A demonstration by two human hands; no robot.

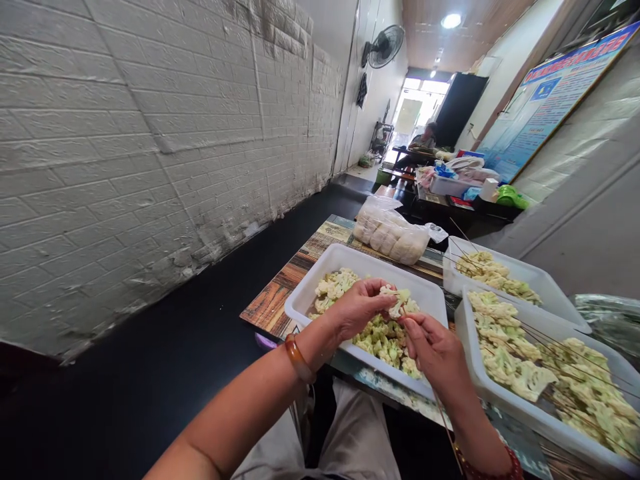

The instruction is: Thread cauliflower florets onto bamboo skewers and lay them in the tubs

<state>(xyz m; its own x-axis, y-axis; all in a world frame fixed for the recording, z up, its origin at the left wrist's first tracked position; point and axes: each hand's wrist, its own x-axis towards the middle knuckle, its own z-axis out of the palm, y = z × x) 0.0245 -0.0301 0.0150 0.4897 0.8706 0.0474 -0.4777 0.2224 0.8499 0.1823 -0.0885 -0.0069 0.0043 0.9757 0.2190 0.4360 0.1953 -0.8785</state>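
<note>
My left hand (359,309) pinches a pale cauliflower floret (401,302) above a white plastic tub (440,300). Close against the floret, my right hand (434,350) is closed on a thin skewer (445,415), whose length runs down below the palm. The skewer's tip meets the floret, though my fingers hide how deep it sits. Loose cauliflower pieces (334,288) lie in the tub beneath both hands.
Skewered cauliflower (505,347) fills a second tub (475,377) at right, with another tub (560,293) behind. A plastic bag of pale round items (390,233) lies at the wooden table's (267,303) far side. A person (425,137) sits farther back.
</note>
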